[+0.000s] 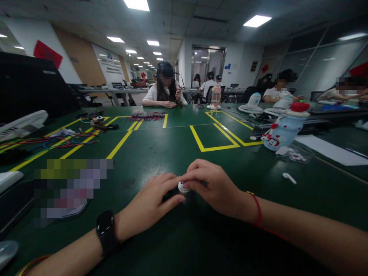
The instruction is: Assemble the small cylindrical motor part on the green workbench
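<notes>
The white piece (183,187) sits at or just above the surface (161,157), between the two hands. From it, the left hand (151,197) lies at nine o'clock, its fingers drawn narrow around the piece, thumb at six. The right hand (215,188), at three, pinches the top edge. The piece looks light, stiff and perhaps slippery; gripping opposite sides of the rim should suit it best. An earbud (289,178) lies farther out at three, a cup (284,130) at two.
</notes>
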`<state>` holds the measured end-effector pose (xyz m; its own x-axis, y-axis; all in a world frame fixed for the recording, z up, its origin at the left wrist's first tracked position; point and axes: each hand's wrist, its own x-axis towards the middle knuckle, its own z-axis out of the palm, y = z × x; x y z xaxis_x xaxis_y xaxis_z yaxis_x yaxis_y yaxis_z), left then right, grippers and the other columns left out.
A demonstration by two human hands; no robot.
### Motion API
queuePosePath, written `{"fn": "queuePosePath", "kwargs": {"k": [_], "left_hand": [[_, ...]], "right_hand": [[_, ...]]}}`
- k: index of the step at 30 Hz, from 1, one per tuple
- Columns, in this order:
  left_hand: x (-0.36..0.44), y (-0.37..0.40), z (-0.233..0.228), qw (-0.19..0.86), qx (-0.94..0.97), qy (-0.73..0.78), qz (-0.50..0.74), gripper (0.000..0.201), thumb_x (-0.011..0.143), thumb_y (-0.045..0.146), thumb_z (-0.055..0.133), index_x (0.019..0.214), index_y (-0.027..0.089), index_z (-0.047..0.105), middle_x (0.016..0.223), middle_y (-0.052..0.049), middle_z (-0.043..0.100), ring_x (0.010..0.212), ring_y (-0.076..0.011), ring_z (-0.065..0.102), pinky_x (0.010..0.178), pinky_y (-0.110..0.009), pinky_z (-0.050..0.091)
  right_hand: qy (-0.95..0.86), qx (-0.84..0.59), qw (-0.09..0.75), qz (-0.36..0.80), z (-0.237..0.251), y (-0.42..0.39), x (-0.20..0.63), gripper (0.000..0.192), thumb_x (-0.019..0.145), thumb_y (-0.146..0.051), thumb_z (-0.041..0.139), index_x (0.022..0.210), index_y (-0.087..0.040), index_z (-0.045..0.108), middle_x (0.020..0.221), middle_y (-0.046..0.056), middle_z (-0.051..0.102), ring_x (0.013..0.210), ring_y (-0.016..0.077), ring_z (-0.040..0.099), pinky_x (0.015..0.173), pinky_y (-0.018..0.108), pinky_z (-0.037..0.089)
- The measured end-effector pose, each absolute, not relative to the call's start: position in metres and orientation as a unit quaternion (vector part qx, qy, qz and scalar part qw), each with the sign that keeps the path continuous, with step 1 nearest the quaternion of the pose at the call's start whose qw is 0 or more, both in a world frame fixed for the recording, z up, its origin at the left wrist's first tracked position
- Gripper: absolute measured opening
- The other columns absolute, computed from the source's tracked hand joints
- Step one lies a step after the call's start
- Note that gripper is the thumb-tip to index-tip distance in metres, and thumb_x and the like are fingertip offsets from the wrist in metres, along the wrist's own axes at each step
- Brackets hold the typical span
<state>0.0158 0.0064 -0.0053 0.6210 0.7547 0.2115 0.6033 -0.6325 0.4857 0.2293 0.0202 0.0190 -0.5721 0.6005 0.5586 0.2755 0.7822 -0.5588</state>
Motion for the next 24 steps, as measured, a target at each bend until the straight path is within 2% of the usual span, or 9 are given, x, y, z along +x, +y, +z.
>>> {"fn": "queuePosePath", "kwargs": {"k": [6, 10, 12, 15, 17, 20, 24], "left_hand": [[0.017, 0.007, -0.006, 0.189, 0.881, 0.378, 0.212, 0.028, 0.098, 0.035, 0.052, 0.125, 0.030, 0.054, 0.114, -0.004, 0.059, 0.101, -0.0240, 0.054, 0.088, -0.040, 0.042], [0.015, 0.004, -0.003, 0.200, 0.876, 0.381, 0.215, 0.022, 0.098, 0.035, 0.051, 0.118, 0.028, 0.057, 0.111, -0.004, 0.062, 0.100, -0.0239, 0.055, 0.089, -0.040, 0.044], [0.013, 0.003, -0.001, 0.198, 0.873, 0.387, 0.220, 0.023, 0.098, 0.036, 0.052, 0.118, 0.028, 0.057, 0.112, -0.004, 0.062, 0.101, -0.0238, 0.056, 0.089, -0.040, 0.044], [0.009, 0.001, 0.001, 0.191, 0.869, 0.397, 0.224, 0.025, 0.097, 0.037, 0.053, 0.119, 0.027, 0.056, 0.113, -0.004, 0.063, 0.100, -0.0237, 0.057, 0.089, -0.040, 0.046], [0.004, 0.001, 0.002, 0.192, 0.867, 0.404, 0.221, 0.025, 0.097, 0.036, 0.052, 0.118, 0.025, 0.056, 0.112, -0.005, 0.063, 0.099, -0.0233, 0.058, 0.087, -0.039, 0.047], [-0.005, 0.003, 0.002, 0.200, 0.865, 0.408, 0.211, 0.021, 0.096, 0.035, 0.052, 0.113, 0.023, 0.058, 0.109, -0.004, 0.063, 0.096, -0.0223, 0.058, 0.084, -0.037, 0.048], [-0.011, 0.006, 0.002, 0.205, 0.860, 0.417, 0.209, 0.019, 0.095, 0.034, 0.052, 0.110, 0.022, 0.057, 0.106, -0.004, 0.062, 0.093, -0.0215, 0.058, 0.083, -0.035, 0.048]], "right_hand": [[-0.868, -0.257, 0.345, 0.249, 0.021, 0.020, 0.232, 0.017, 0.090, -0.016, 0.058, 0.098, -0.019, 0.073, 0.093, 0.004, 0.057, 0.084, 0.0137, 0.054, 0.077, 0.028, 0.046], [-0.818, -0.299, 0.362, 0.332, 0.020, 0.022, 0.240, 0.029, 0.086, -0.030, 0.065, 0.114, -0.022, 0.067, 0.098, 0.004, 0.056, 0.072, 0.0105, 0.051, 0.063, 0.024, 0.045], [-0.763, -0.347, 0.401, 0.369, 0.015, 0.030, 0.247, 0.034, 0.085, -0.034, 0.064, 0.116, -0.021, 0.065, 0.093, 0.003, 0.058, 0.068, 0.0102, 0.050, 0.058, 0.023, 0.043], [-0.660, -0.449, 0.465, 0.383, 0.004, 0.052, 0.264, 0.029, 0.083, -0.035, 0.063, 0.106, -0.016, 0.067, 0.077, 0.001, 0.058, 0.064, 0.0113, 0.051, 0.056, 0.024, 0.042], [-0.621, -0.489, 0.485, 0.374, -0.004, 0.070, 0.277, 0.029, 0.082, -0.035, 0.062, 0.099, -0.013, 0.067, 0.075, 0.002, 0.058, 0.059, 0.0104, 0.049, 0.051, 0.024, 0.039], [-0.598, -0.515, 0.495, 0.364, -0.012, 0.088, 0.291, 0.031, 0.083, -0.038, 0.058, 0.097, -0.010, 0.064, 0.072, 0.002, 0.056, 0.053, 0.0092, 0.046, 0.046, 0.023, 0.033], [-0.618, -0.515, 0.477, 0.354, -0.015, 0.092, 0.294, 0.030, 0.081, -0.038, 0.060, 0.093, -0.011, 0.067, 0.072, 0.002, 0.059, 0.055, 0.0100, 0.049, 0.049, 0.024, 0.037]]}}
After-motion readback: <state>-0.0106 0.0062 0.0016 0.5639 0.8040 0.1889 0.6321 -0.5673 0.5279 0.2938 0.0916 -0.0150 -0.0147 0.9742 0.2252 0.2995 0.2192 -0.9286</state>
